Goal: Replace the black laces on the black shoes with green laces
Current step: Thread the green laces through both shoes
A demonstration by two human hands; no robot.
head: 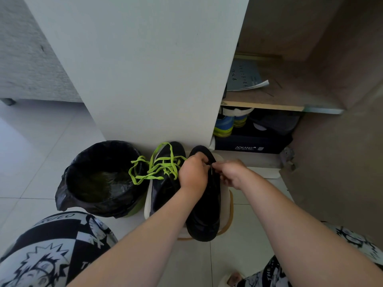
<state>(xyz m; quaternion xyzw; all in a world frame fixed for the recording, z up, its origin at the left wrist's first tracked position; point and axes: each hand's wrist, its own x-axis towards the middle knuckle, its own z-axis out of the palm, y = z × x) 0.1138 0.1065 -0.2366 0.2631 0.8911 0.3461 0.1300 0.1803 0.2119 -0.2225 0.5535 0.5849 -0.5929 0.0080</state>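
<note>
1. While the person is sitting with both knees [51, 245] spread, two black shoes are lying side by side on a low white stool [229, 200], toes pointing to its far edge and the white cabinet door [145, 69].
2. The left hand [192, 172] is reaching over the right shoe [207, 214], its fingers curled tight and pinching the black lace [211, 170] near the shoe's toe end.
3. The right hand [232, 172] is meeting it from the other side, thumb and fingers curled in a pinch on the same lace; the two hands are nearly touching.
4. The right shoe is lying along the stool's right half, its heel hanging over the near edge.
5. The left shoe [165, 189] is lying along the stool's left edge, carrying the green laces [159, 166], which are spilling in loose loops off that edge.
6. A bin [99, 179] lined with a black bag is standing on the tiled floor [31, 152], pressing close against the stool's left side, with green loops trailing over its rim.
7. Open floor is showing to the far left and between the knees.
8. To the right, an open cabinet is holding a dark shoe box [248, 147], blue and yellow trainers [224, 124] and papers [246, 78] on a shelf.
</note>
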